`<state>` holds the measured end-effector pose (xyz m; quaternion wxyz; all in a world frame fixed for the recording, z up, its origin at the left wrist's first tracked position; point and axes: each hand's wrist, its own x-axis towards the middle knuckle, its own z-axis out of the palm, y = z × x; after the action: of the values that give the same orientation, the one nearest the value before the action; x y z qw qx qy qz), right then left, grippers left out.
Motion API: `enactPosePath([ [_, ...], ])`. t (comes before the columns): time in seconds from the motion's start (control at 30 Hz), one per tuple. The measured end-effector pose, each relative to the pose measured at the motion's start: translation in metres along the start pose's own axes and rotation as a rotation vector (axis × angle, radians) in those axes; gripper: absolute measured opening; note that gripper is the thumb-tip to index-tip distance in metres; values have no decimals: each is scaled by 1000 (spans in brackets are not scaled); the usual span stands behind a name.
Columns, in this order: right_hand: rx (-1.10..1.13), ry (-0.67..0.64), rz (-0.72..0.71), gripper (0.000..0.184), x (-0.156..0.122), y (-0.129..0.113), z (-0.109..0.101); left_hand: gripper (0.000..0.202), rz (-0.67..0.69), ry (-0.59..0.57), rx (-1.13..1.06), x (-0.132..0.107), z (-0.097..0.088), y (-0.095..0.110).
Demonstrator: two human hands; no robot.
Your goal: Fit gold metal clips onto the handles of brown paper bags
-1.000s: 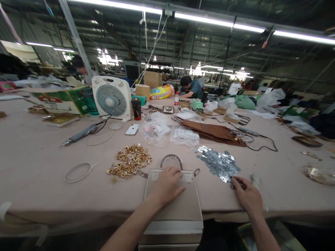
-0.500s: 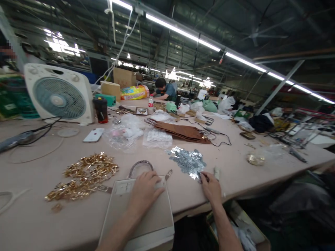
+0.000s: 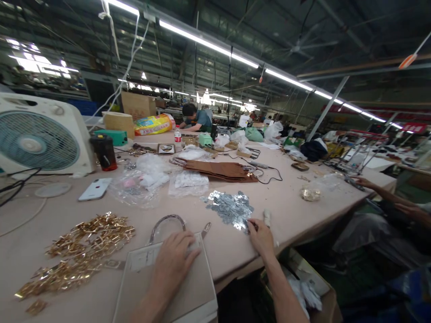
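A pale beige handbag (image 3: 138,287) with a curved handle (image 3: 167,217) lies in front of me at the table's near edge. My left hand (image 3: 173,262) rests flat on it, fingers stretched out. Brown tabs with metal fittings stick out from both its sides. At the near right edge of a heap of small silver metal plates (image 3: 229,207), my right hand (image 3: 261,235) has its fingers pinched together. Whatever is between those fingertips is too small and dark to make out. Many gold metal fittings (image 3: 85,244) are piled left of the bag.
Brown leather pieces (image 3: 218,170) and clear plastic bags (image 3: 188,181) lie beyond the silver heap. A phone (image 3: 95,189), a dark cup (image 3: 103,152) and a fan (image 3: 40,134) stand left. A small white roll (image 3: 266,217) is beside my right hand. Another person's arm (image 3: 380,190) reaches in at right.
My view has turned to the right, so the table's things sit further left. Another person's arm now shows at the right. Both my hands keep nearly the same places on the bag and heap.
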<state>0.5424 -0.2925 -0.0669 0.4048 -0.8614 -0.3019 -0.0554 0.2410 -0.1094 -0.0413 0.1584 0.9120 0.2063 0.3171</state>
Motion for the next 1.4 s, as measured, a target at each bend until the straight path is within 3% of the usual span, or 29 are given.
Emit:
enactPosePath([
  [0.3, -6, -8, 6, 35, 1, 2, 2, 4, -8, -38, 23, 2, -3, 5],
  [1.07, -60, 0, -6, 38, -1, -5, 1, 6, -37, -53, 25, 3, -1, 5],
  [1.13, -50, -12, -6, 40, -4, -7, 0, 8, -40, -78, -20, 3, -6, 5],
  [1.3, -106, -33, 18, 49, -2, 7, 2, 53, -25, -155, -93, -3, -37, -6],
  [1.4, -109, -34, 83, 50, 4, 15, 5, 54, -51, -124, -34, -13, -55, -18],
])
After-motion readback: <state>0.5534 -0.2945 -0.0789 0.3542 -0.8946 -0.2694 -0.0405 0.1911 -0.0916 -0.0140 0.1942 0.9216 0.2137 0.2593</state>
